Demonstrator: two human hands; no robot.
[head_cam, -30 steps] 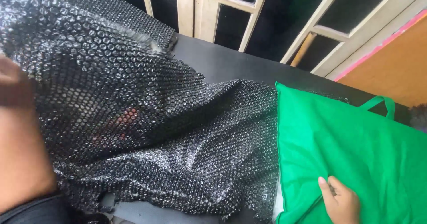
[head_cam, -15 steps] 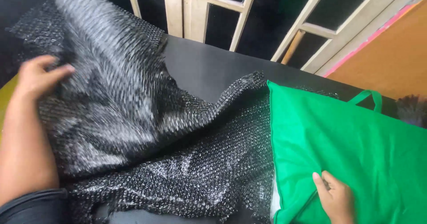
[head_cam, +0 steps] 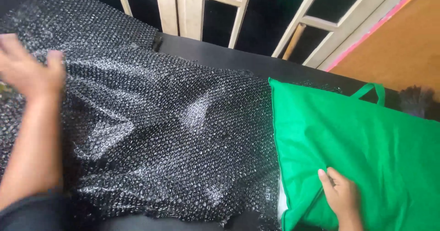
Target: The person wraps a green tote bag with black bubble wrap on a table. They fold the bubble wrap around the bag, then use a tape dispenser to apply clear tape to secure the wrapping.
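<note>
Head view, looking down: left hand [head_cam: 28, 70] spread flat, fingers apart and blurred, laid on or just above the far left part of a sheet of bubble wrap [head_cam: 169, 121]; contact not certain from the blur. Nothing pinched or gripped there. Forearm stretched back from that hand toward the lower left corner, ending in a dark sleeve [head_cam: 32, 212]. Bubble wrap spread wide to the right of the left hand and beneath it, lying mostly flat on a black table [head_cam: 229, 59], with shallow ridges and shiny dents near its middle and a ragged near edge. Right edge of the sheet tucked under or against a green fabric bag [head_cam: 366, 144], well to the right of the left hand.

Right hand [head_cam: 341, 196] resting on the near left corner of the green bag, fingers [head_cam: 326, 179] close together and pressed onto the cloth; whether pinching a fold or only pressing down, could not be told. Bag extended away from that hand, up and to the right, plump and smooth, with a white lining or insert [head_cam: 283, 203] peeping out just left of the hand. Green loop handle [head_cam: 369, 89] standing at the bag's far edge, well beyond the right hand. Past the table, pale wooden frames [head_cam: 192, 8] against darkness, and an orange-brown wall [head_cam: 403, 43] at the far right.
</note>
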